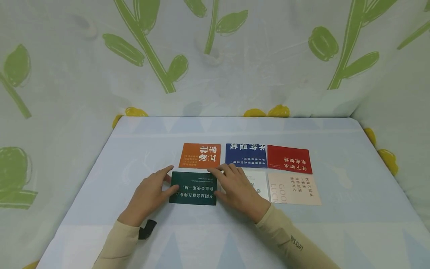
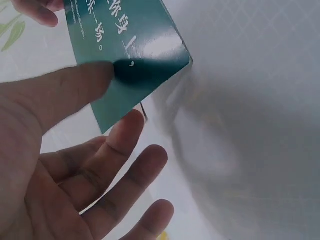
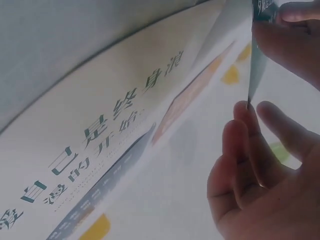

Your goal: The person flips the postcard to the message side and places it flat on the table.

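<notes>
- card in green (image 1: 193, 181): at six o'clock of the orange card (image 1: 191, 155), held from both sides.
- left hand (image 1: 147, 195): at its nine o'clock, clamped on it, thumb on the face, finger behind.
- right hand (image 1: 239, 190): at three o'clock, pinching it; i judge these opposed grips square it.
- blue card (image 1: 246, 157), red card (image 1: 285, 155): toward two o'clock; white card (image 1: 260, 180), pink card (image 1: 310, 188): three o'clock; presumably spaced for reading.

White card (image 1: 258, 180) partly behind fingers (image 1: 227, 171)
</notes>
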The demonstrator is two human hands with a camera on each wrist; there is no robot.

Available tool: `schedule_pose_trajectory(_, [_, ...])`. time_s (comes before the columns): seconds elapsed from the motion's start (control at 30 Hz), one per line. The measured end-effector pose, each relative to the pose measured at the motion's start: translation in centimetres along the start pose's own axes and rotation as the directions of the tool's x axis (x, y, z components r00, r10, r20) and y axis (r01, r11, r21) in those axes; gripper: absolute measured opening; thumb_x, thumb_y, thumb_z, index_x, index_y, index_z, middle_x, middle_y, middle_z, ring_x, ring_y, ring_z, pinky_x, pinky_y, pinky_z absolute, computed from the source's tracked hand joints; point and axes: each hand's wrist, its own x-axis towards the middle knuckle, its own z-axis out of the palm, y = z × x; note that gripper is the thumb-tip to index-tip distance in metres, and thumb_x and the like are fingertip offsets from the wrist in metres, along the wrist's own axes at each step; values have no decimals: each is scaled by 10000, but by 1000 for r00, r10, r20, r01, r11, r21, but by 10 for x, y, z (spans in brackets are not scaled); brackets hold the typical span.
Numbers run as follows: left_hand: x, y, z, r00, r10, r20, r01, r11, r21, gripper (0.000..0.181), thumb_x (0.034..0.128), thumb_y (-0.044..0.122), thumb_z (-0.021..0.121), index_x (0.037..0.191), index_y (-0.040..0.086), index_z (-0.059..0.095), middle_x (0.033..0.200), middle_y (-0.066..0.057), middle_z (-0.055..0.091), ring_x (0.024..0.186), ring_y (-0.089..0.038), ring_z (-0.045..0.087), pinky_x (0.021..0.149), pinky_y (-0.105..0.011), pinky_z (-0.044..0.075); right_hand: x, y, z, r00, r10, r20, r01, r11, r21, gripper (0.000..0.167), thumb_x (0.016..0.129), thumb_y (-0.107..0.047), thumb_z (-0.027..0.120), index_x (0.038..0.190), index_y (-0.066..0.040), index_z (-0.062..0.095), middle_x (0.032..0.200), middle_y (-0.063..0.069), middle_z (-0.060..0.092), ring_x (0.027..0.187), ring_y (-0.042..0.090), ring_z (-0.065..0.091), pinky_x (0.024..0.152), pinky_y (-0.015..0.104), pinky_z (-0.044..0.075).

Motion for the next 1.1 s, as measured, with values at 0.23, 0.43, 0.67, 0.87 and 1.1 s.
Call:
schedule_pose_trajectory(0.23, [-1, -1, -2, 999, 23, -26, -24, 999, -39, 623, 885, 225, 795, 1419, 22, 547, 1006, -68, 688, 908, -227, 606, 849, -471, 537, -2, -2, -3, 999, 35, -36, -33, 999, 43, 713, 816, -300, 867, 1442, -180, 548, 1256, 18, 621, 1105, 171, 556, 952, 346, 513])
schedule_pose_trajectory(0.43, [-3, -6, 2, 994, 62, -95, -68, 996, -53, 539, 870, 223, 813, 1345, 62, 615, 992, -51, 695, 908, -225, 629, 817, -459, 531, -10, -7, -12, 984, 175, 37, -179, 964, 195, 698, 865, -335, 814, 1477, -184, 514, 1234, -12, 621, 1059, 136, 588, 869, 317, 546])
schedule_pose_trajectory(0.67, [-5, -6, 4, 988, 72, -138, -79, 996, -48, 522, 856, 220, 827, 1320, 88, 625, 973, -37, 691, 897, -223, 629, 794, -451, 527, -17, -6, -20, 936, 266, 230, -344, 823, 451, 693, 931, -353, 727, 1522, -146, 431, 997, -101, 668, 742, 109, 594, 610, 274, 507])
schedule_pose_trajectory(0.87, [-8, -2, 1, 987, 63, -151, -70, 997, -37, 509, 842, 220, 839, 1290, 101, 630, 956, -34, 692, 852, -208, 609, 755, -418, 520, -21, -4, -17, 907, 252, 337, -410, 708, 575, 658, 966, -381, 680, 1521, -131, 430, 1031, -53, 718, 781, 142, 630, 661, 328, 530])
schedule_pose_trajectory(1.1, [-13, 2, -1, 988, 33, -149, -37, 999, -25, 506, 845, 237, 838, 1286, 103, 632, 952, -38, 683, 839, -217, 588, 746, -408, 510, -24, -11, -15, 909, 243, 340, -408, 693, 595, 593, 973, -399, 665, 1469, -122, 497, 1058, -36, 724, 822, 125, 636, 662, 328, 533])
